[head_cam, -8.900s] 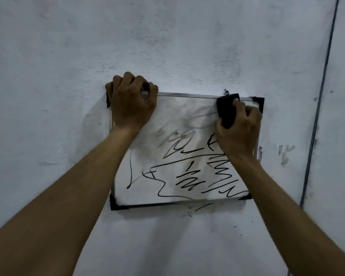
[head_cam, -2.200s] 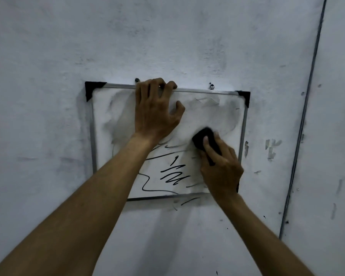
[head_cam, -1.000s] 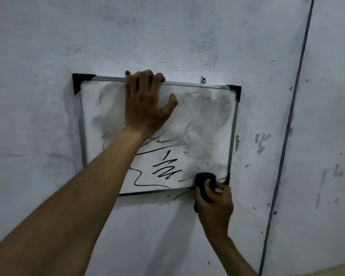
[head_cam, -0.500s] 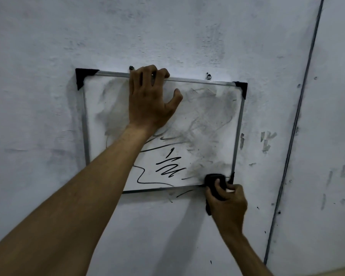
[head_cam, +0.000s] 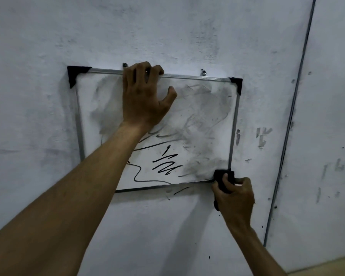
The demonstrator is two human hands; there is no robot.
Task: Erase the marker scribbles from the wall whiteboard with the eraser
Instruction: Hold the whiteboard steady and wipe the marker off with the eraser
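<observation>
A small whiteboard (head_cam: 92,108) with a metal frame and black corner caps hangs tilted on the grey wall. Its upper and right areas are smeared grey. Black marker scribbles (head_cam: 165,163) remain in the lower middle, partly hidden behind my left forearm. My left hand (head_cam: 143,96) hooks its fingers over the top frame, the palm flat on the board. My right hand (head_cam: 234,198) grips a black eraser (head_cam: 220,177) pressed on the board's bottom right corner.
Two screws (head_cam: 203,72) hold the board at its top edge. A short black stroke (head_cam: 181,190) marks the wall just below the frame. A thin vertical conduit (head_cam: 291,120) runs down the wall to the right. A strip of floor (head_cam: 327,267) shows at the bottom right.
The eraser has gone from the board's middle right down to the bottom right corner and now sits a little further right on it. The right side is smeared grey. My left hand stays on the top edge.
</observation>
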